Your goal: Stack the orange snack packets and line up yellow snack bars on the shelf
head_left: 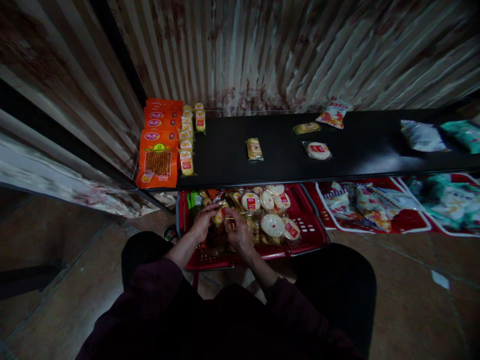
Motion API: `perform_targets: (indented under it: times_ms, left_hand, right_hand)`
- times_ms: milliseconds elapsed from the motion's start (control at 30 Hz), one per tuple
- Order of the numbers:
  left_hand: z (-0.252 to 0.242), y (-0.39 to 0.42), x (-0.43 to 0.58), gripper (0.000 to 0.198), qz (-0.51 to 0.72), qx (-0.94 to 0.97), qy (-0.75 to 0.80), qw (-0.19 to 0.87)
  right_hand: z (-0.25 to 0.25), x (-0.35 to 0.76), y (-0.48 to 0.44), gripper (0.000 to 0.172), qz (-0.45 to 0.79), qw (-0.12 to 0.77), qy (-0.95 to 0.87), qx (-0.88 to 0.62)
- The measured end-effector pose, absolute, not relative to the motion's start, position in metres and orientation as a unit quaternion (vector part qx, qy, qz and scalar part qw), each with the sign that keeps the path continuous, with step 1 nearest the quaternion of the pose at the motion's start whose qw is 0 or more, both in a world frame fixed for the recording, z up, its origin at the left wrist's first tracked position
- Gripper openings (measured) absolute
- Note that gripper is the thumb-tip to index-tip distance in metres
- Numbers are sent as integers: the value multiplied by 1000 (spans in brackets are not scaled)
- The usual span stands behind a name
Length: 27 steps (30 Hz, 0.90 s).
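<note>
Both of my hands are over the left part of a red shopping basket (315,235) filled with wrapped snacks. My left hand (203,223) is closed on a small yellow packaged cake (219,217) with a red label. From the other side, my right hand (238,232) has its fingers bent around the same packet, thumb and fingertips on it. Round white wrapped crackers (272,225) lie in the basket to the right of my hands. A green packet (195,201) sits in its back left corner. My hands and the dim light hide part of the contents.
A black shelf (225,172) runs behind the basket. On it stand orange snack bags (157,160) and a row of small yellow cakes (186,162); several loose packets lie farther right. More red baskets (412,227) with bags stand right. My knees flank the basket.
</note>
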<state>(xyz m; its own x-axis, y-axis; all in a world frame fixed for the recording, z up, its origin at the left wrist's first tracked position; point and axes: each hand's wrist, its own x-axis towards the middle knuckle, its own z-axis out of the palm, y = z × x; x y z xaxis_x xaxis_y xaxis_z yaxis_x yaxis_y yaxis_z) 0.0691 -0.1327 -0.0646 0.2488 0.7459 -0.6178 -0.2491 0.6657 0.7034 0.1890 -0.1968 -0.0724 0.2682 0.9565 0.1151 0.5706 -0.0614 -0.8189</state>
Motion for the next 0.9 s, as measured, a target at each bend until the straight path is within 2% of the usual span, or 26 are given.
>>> perform_targets:
  times_ms: [167,367,667,900]
  left_hand:
    - [-68,-133,69,27,308,255,538,742]
    - [-68,-131,68,18,307,278,527,742]
    - [-60,-126,65,25,302,252,500,772]
    - [-55,-123,64,25,340,180,475,792]
  right_hand:
    - [-73,194,-195,34,213,369,-585,-690]
    - [-71,203,-192,37,217,341,-616,-676]
    - [-63,209,-193,32,277,318,-573,-703]
    - [-67,208,-198,31,314,361,-524,-704]
